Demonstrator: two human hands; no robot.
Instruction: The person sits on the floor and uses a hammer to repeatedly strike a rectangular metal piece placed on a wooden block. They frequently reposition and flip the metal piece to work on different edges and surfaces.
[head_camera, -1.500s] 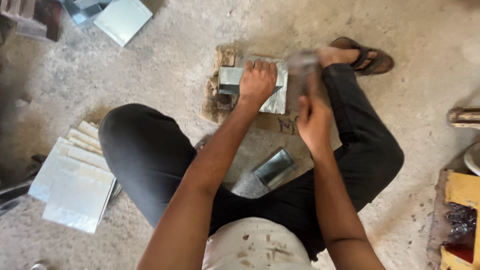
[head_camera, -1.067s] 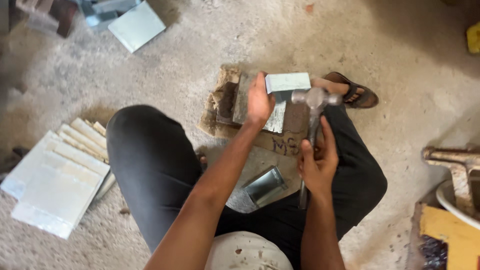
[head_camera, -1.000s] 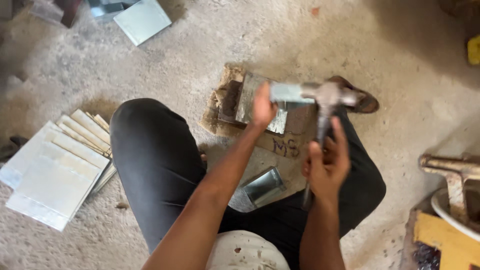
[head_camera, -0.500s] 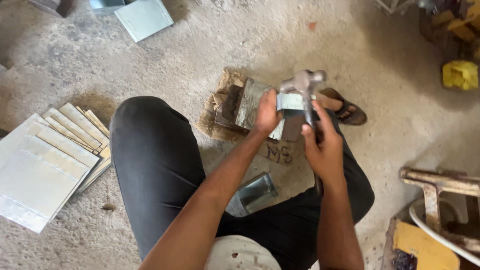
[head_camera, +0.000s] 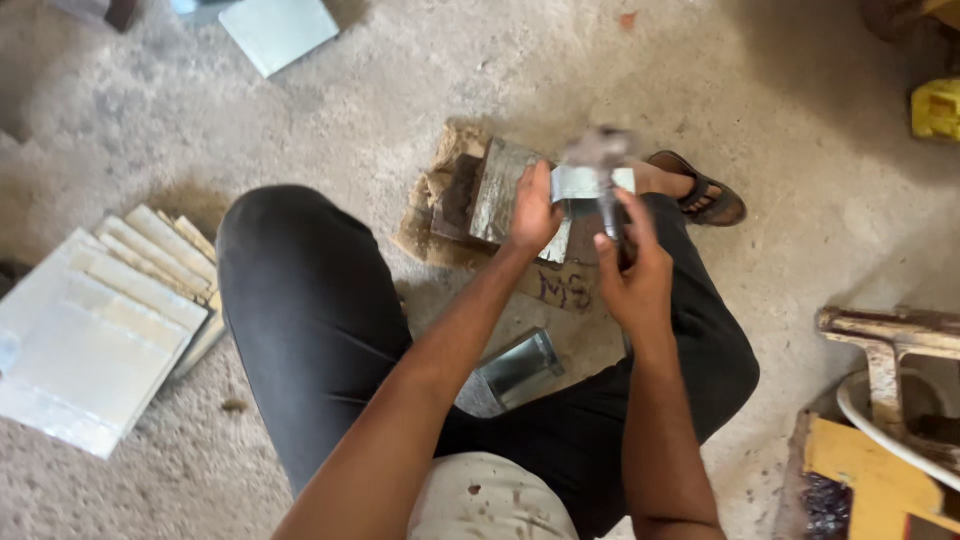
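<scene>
Head view: near your lap, a folded metal piece (head_camera: 515, 368) lies on the floor. Your right hand (head_camera: 632, 275) is closed round the hammer (head_camera: 598, 165), now blurred low over the metal sheet (head_camera: 590, 183). Your left hand (head_camera: 535, 208) pinches that sheet on the block (head_camera: 462, 195), where before the hammer was raised.

A small piece of grey sheet metal (head_camera: 588, 183), folded along one edge, sits on a worn wooden block (head_camera: 455, 200) on the concrete floor, tilted slightly and pinned at its left end. Above it a hammer (head_camera: 600, 165) stands nearly upright, its metal head blurred right over the piece, its handle running down toward the person.
</scene>
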